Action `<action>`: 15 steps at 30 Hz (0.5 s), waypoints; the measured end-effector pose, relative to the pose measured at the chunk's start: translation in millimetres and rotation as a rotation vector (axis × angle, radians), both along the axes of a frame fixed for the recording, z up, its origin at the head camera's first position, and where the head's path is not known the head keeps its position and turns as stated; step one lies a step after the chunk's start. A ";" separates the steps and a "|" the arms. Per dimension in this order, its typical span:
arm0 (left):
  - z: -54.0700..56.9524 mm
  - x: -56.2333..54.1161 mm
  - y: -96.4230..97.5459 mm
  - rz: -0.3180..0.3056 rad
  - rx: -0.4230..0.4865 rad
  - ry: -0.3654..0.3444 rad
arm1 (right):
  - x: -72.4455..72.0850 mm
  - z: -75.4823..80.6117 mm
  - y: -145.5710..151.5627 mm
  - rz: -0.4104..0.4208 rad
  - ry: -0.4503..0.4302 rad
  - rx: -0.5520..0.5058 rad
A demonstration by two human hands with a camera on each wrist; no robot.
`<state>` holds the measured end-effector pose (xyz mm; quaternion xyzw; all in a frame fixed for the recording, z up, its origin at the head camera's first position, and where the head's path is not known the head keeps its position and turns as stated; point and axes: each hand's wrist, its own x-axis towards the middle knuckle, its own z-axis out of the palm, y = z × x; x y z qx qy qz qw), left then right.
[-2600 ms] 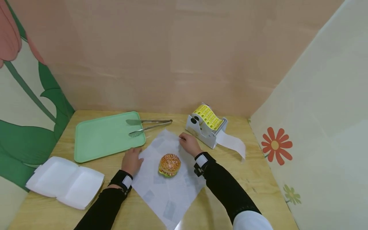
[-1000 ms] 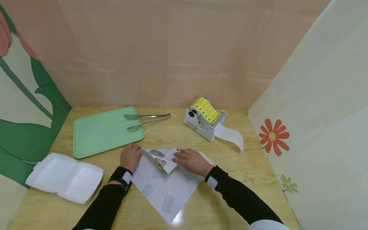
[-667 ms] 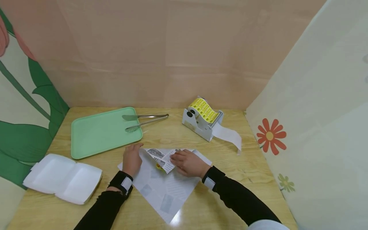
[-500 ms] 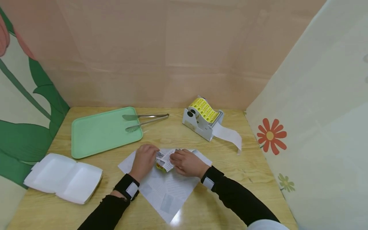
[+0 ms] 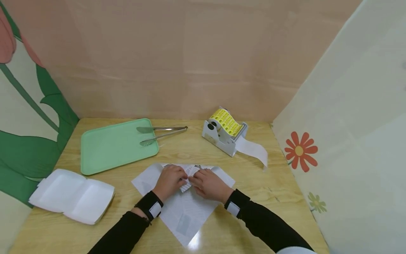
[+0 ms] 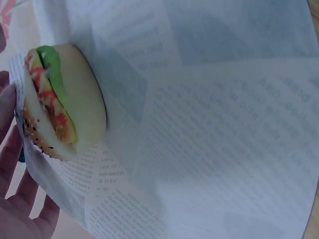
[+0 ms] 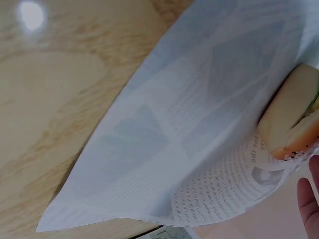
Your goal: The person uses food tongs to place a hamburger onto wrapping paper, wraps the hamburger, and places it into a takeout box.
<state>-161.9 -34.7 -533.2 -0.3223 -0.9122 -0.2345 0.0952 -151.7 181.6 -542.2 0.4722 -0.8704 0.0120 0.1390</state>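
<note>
A sesame-seed burger (image 6: 84, 99) with lettuce and reddish sauce lies on a sheet of printed wrapping paper (image 5: 187, 211). The paper's far corner is folded over its top, so the head view hides the burger. My left hand (image 5: 171, 181) presses the flap from the left; in the left wrist view its fingers (image 6: 12, 159) spread along the paper's outer side. My right hand (image 5: 209, 185) rests on the flap from the right, close to the left fingertips. At the edge of the right wrist view, its fingers (image 7: 305, 199) look extended beside the bun (image 7: 289, 114).
A green tray (image 5: 114, 146) stands at the back left, metal tongs (image 5: 168, 131) lying across its right edge. An open white foam box (image 5: 73, 195) sits front left. At the back right is a dispenser (image 5: 220, 141) with a yellow label roll, its strip (image 5: 252, 150) trailing rightward.
The right hand folded the paper's far corner over the burger and stayed there. My left hand left the paper's left side and moved right onto the flap, beside the right hand.
</note>
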 end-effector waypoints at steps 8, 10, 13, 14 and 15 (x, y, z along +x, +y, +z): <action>-2.6 0.8 -1.9 -0.017 0.004 0.017 | 44.3 -5.4 -2.9 0.276 -0.001 0.099; -3.4 1.4 -2.4 -0.015 0.005 0.026 | 53.8 -8.6 -0.9 0.340 -0.013 0.161; -3.5 1.5 -2.8 -0.014 0.003 0.028 | 62.8 -11.3 3.0 0.377 -0.017 0.233; -3.3 1.4 -2.9 -0.014 0.001 0.025 | 64.4 -11.5 3.9 0.383 -0.011 0.252; -3.1 1.3 -3.0 -0.013 -0.005 0.027 | 65.4 -11.3 4.5 0.386 -0.011 0.265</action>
